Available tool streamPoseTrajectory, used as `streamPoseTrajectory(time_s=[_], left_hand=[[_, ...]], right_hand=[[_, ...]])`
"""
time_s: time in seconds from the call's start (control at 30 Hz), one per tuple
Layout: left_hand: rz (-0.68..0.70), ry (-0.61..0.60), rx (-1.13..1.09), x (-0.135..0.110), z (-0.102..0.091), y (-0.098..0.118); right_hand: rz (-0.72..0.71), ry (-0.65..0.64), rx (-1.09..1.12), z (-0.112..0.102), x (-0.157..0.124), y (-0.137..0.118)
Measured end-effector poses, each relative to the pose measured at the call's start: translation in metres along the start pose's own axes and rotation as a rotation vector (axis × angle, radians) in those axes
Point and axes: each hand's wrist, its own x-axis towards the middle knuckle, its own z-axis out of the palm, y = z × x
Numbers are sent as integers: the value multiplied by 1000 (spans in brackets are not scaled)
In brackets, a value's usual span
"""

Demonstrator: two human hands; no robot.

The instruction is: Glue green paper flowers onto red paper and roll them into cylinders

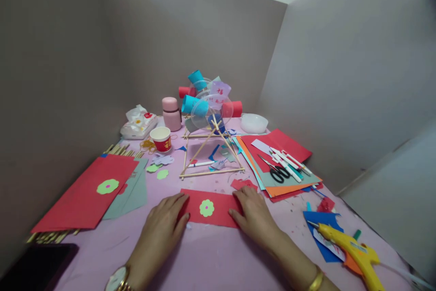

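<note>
A red paper strip (222, 204) lies on the table in front of me, with a light green paper flower (206, 208) with a pink centre at its middle. My left hand (166, 220) holds the strip's left end, index finger near the top corner and thumb lower down. At the right end, my right hand (254, 214) grips it the same way, fingers curled along the edge. Just beyond the strip stands a wooden stick frame (213, 173) carrying clear discs and blue and red paper tubes (195, 105).
On the left lie a red folder (85, 186), sticks (121, 149) and a phone (39, 266). A paper cup (161, 140) and pink flask (171, 114) stand behind. To the right are scissors (277, 172), pens (289, 164), coloured sheets (289, 189) and a yellow glue gun (354, 248).
</note>
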Motion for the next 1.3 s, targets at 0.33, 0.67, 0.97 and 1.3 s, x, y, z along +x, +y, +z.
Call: streamPoseTrajectory(time_s=[0.33, 0.67, 0.97, 1.3], left_hand=[[-75, 65, -235, 0, 1, -1], [-243, 70, -493, 2, -16, 15], [-312, -244, -1135, -3, 0, 49], [-442, -172, -1399, -3, -7, 62]], right_hand=[[98, 35, 442, 12, 1, 4], [373, 136, 1097, 6, -42, 1], [499, 243, 1318, 15, -88, -8], [522, -232, 1319, 25, -81, -12]])
